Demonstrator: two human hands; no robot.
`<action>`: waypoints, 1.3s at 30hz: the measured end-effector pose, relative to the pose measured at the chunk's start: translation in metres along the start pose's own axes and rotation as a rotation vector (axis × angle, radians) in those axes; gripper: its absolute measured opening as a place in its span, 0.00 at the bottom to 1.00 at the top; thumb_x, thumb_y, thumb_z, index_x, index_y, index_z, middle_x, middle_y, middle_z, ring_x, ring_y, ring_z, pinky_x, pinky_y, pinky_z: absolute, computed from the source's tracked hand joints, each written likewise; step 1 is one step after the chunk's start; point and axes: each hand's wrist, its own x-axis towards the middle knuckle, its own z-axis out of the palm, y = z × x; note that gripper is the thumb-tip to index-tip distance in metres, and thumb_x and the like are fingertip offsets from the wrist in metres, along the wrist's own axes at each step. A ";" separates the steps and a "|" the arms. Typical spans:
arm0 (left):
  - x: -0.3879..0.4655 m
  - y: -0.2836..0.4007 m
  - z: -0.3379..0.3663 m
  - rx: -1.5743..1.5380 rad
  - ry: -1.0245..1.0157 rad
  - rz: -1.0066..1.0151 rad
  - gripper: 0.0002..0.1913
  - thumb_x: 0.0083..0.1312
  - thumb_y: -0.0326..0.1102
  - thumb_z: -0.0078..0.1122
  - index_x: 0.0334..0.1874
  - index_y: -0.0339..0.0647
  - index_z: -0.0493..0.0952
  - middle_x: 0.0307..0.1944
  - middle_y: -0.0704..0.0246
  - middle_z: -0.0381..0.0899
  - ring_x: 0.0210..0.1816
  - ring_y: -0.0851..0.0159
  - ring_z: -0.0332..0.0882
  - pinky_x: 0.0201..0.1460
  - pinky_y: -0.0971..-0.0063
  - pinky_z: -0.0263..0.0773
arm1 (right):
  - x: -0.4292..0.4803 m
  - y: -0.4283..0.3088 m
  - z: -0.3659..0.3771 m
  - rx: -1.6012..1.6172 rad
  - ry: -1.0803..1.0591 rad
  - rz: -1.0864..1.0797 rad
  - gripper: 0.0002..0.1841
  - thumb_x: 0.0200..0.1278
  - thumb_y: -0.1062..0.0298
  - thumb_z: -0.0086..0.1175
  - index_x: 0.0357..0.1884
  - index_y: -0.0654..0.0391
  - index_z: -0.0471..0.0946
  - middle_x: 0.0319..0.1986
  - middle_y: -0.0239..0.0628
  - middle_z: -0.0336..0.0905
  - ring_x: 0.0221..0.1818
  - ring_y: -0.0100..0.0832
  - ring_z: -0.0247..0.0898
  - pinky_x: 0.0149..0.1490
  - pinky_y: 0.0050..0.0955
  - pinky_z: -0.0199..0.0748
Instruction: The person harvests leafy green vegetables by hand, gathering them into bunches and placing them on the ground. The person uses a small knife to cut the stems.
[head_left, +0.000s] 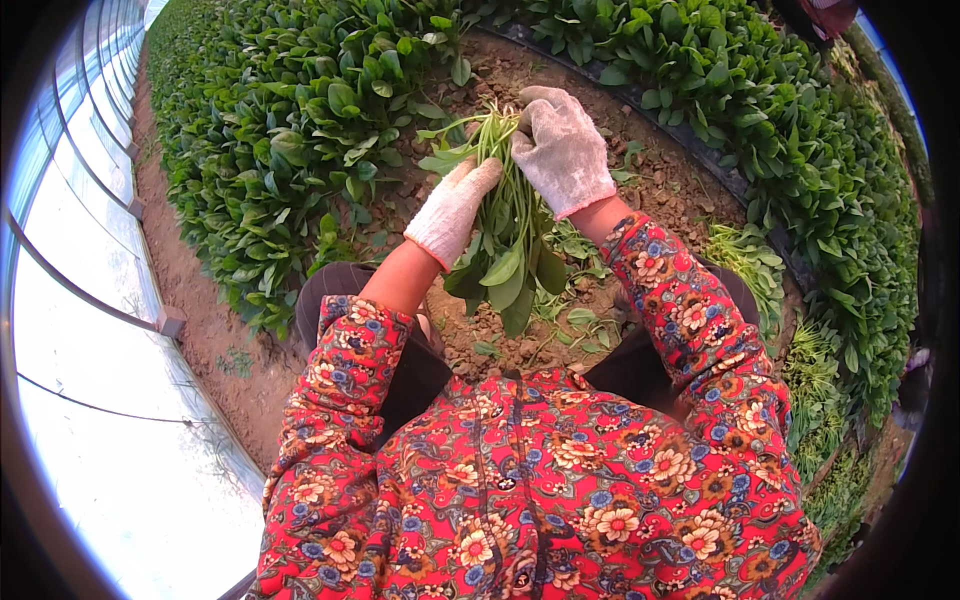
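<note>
A bunch of spinach hangs in front of me, its leaves pointing down toward my body and its pale stem ends up. My left hand, in a white knit glove, grips the stems from the left, with its thumb across them. My right hand, in a soiled glove of the same kind, is curled against the right side of the stems near their cut ends. Its fingertips are partly hidden, and I cannot tell whether they hold any stems. Some loose leaves stick out to the left above my left hand.
Dense spinach grows ahead and to the left, with another bed at right behind a dark plastic strip. Picked bunches lie along my right. Leaf scraps litter the soil between my knees. A clear film wall rises left.
</note>
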 end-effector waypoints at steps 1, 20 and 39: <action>-0.002 0.002 -0.001 0.151 -0.014 0.058 0.28 0.77 0.52 0.52 0.67 0.33 0.73 0.53 0.62 0.82 0.51 0.68 0.80 0.57 0.73 0.74 | 0.000 0.000 0.001 0.006 0.006 -0.007 0.07 0.54 0.70 0.66 0.34 0.55 0.79 0.49 0.36 0.82 0.52 0.44 0.78 0.55 0.42 0.79; -0.002 0.004 -0.002 -0.155 -0.113 -0.063 0.25 0.74 0.37 0.63 0.71 0.40 0.71 0.54 0.69 0.82 0.51 0.71 0.81 0.56 0.69 0.79 | -0.003 -0.010 -0.023 0.325 -0.327 0.433 0.24 0.65 0.60 0.63 0.61 0.58 0.74 0.56 0.48 0.81 0.59 0.49 0.78 0.63 0.42 0.77; 0.005 0.003 -0.005 0.764 0.097 0.109 0.28 0.61 0.46 0.73 0.60 0.37 0.78 0.47 0.55 0.88 0.49 0.57 0.87 0.55 0.66 0.78 | -0.008 -0.008 -0.038 0.226 -0.156 0.240 0.25 0.61 0.65 0.65 0.61 0.55 0.76 0.57 0.44 0.77 0.56 0.46 0.79 0.59 0.40 0.80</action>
